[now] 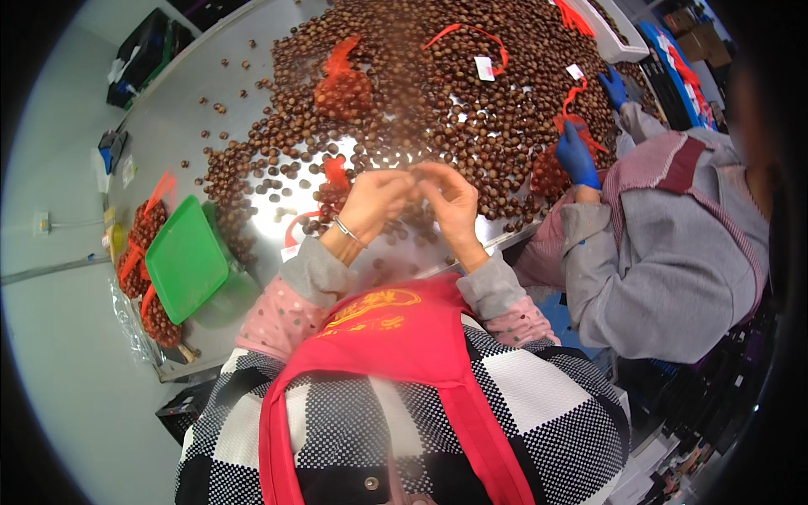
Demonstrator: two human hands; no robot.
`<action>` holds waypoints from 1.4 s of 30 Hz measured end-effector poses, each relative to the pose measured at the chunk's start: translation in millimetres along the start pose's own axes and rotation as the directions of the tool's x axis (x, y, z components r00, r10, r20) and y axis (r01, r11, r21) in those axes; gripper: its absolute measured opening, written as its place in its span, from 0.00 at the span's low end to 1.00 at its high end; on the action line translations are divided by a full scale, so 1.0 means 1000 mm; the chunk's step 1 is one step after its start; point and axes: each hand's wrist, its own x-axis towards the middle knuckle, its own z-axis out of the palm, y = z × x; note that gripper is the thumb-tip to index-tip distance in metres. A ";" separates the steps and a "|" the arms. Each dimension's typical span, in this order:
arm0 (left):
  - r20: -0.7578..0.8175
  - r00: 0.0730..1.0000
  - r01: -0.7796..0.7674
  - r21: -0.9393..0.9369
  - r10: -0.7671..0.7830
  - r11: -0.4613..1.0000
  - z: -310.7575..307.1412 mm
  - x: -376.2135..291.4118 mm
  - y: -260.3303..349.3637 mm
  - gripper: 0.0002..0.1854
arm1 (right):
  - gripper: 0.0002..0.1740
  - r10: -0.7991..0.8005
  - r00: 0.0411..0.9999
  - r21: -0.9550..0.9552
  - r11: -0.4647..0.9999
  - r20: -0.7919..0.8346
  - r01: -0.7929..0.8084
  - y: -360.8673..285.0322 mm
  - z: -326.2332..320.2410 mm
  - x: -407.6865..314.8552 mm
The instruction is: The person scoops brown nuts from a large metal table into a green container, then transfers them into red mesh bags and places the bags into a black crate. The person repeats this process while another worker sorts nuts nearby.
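My left hand (379,197), with a metal bangle at its wrist, meets my right hand (451,199) at the fingertips above the near part of the metal table (274,221). The fingers of both are bent and pinched close together. Whether something small lies between them cannot be made out. Just left of my left hand lies a red mesh bag (336,177) with round brown nuts around it, partly hidden by that hand. A red strap (293,230) with a white tag (290,252) curves near my left wrist. Loose brown nuts (499,151) spread beyond both hands.
A green plastic tray (188,259) stands tilted at left, beside filled red mesh bags (142,230). Another filled mesh bag (344,93) sits among the nuts. At right, a co-worker's blue-gloved hand (577,158) holds a mesh bag (549,172). A white foam box (609,35) stands far right.
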 end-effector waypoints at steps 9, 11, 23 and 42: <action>-0.100 0.995 -0.043 -0.128 0.030 0.991 -0.001 -0.018 -0.019 0.09 | 0.16 -0.323 0.946 -0.296 0.902 0.026 0.316 -0.006 0.014 -0.023; -0.092 0.993 -0.089 -0.116 0.079 0.989 0.001 -0.029 -0.013 0.09 | 0.15 -0.241 0.970 -0.188 0.952 0.024 0.241 -0.015 0.019 -0.026; -0.043 0.761 -0.431 0.712 0.648 0.554 0.009 -0.036 -0.017 0.12 | 0.10 0.227 0.967 0.505 0.825 0.120 -0.256 -0.010 0.035 -0.034; -0.367 0.898 -0.290 -0.077 0.244 0.954 -0.097 -0.041 -0.046 0.14 | 0.08 0.314 0.912 0.166 0.946 -0.265 -0.277 0.053 -0.097 -0.003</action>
